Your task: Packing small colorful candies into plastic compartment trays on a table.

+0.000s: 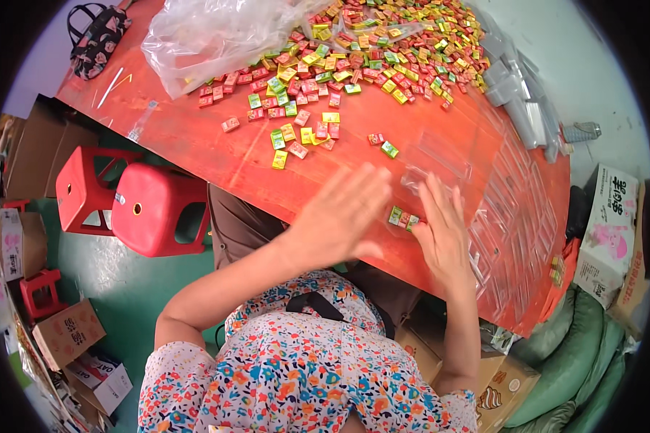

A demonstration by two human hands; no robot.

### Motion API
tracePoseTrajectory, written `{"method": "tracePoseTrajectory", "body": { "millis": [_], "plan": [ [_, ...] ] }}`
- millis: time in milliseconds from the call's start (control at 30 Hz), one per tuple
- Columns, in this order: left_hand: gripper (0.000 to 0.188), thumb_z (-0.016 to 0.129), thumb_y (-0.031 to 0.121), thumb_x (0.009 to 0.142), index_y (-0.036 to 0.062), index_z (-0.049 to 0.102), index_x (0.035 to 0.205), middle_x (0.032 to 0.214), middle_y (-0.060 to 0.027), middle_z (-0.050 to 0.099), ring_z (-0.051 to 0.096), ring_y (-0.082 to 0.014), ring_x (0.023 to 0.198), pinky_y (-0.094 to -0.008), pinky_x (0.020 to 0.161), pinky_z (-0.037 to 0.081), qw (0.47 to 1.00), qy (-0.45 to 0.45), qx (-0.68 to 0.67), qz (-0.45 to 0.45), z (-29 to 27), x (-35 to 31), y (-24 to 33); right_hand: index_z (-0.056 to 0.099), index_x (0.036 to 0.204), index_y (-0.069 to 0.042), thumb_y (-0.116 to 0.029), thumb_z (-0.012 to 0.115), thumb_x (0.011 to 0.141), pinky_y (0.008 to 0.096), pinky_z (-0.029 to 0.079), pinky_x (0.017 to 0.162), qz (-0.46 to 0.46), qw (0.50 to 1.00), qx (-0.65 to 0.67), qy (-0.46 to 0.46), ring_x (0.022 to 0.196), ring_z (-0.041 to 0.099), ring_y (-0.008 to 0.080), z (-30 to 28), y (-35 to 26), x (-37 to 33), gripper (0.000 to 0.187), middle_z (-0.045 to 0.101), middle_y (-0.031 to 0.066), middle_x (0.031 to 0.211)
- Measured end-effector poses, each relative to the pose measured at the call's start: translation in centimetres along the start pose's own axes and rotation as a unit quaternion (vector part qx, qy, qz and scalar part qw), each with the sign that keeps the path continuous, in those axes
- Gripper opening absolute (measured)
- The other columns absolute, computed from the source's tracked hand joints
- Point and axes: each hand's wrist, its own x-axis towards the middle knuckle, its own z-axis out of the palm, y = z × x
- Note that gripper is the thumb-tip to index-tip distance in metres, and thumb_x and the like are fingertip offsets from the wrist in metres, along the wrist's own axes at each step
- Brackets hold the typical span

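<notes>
My left hand [339, 209] hovers over the red table's near edge, fingers stretched out and slightly blurred, holding nothing I can see. To its right my right hand [443, 234] has its fingers extended and thumb apart. A short row of small green and red boxes [403, 218] lies beside that thumb; whether they touch, I cannot tell. Just beyond the right fingertips is a clear plastic tray [414, 177], partly hidden by the fingers. Farther out, a small green box [389, 149] and a small red box [375, 138] lie close together.
A large pile of small red, yellow and green boxes [412, 61] covers the far table [217, 155], beside a clear plastic bag [217, 43]. Many clear trays [516, 231] spread along the right. Red stools [155, 209] stand at left; a patterned handbag [100, 40] sits at far left.
</notes>
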Motion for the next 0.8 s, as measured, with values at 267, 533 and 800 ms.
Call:
{"method": "tracePoseTrajectory", "body": {
  "millis": [267,533,800],
  "plan": [
    [0.098,0.057,0.065,0.086,-0.0027,0.029,0.152,0.160,-0.0230,0.026,0.021,-0.0358,0.150,-0.0527,0.121,0.015,0.960,0.033,0.192,-0.200,-2.5,-3.3,-8.1,0.056,0.134,-0.005,-0.018,0.066,0.090,0.0458,0.041,0.107,-0.149,0.985,0.035,0.081,0.128,0.053,0.0325,7.2,-3.4,13.2,0.047,0.055,0.0154,0.139],
    [0.099,0.059,0.062,0.085,-0.0041,0.028,0.152,0.160,-0.0229,0.026,0.021,-0.0347,0.151,-0.0521,0.122,0.012,0.961,0.062,0.145,-0.227,-2.2,-4.8,-6.0,0.068,0.116,-0.006,-0.006,0.073,0.080,0.0404,0.050,0.089,-0.194,0.979,0.034,0.059,0.106,0.064,0.0278,6.9,-3.4,10.1,0.037,0.069,0.0094,0.114],
    [0.056,0.074,0.029,0.083,0.0047,0.053,0.130,0.126,-0.0145,0.056,0.052,-0.0342,0.120,-0.0465,0.103,0.040,0.962,0.190,0.055,-0.191,-4.3,-5.0,-5.7,0.067,0.117,-0.007,-0.012,0.074,0.081,0.0403,0.048,0.089,-0.206,0.973,0.079,0.062,0.106,0.062,0.0276,5.3,-4.3,11.9,0.036,0.067,0.0088,0.114]
  ]
}}
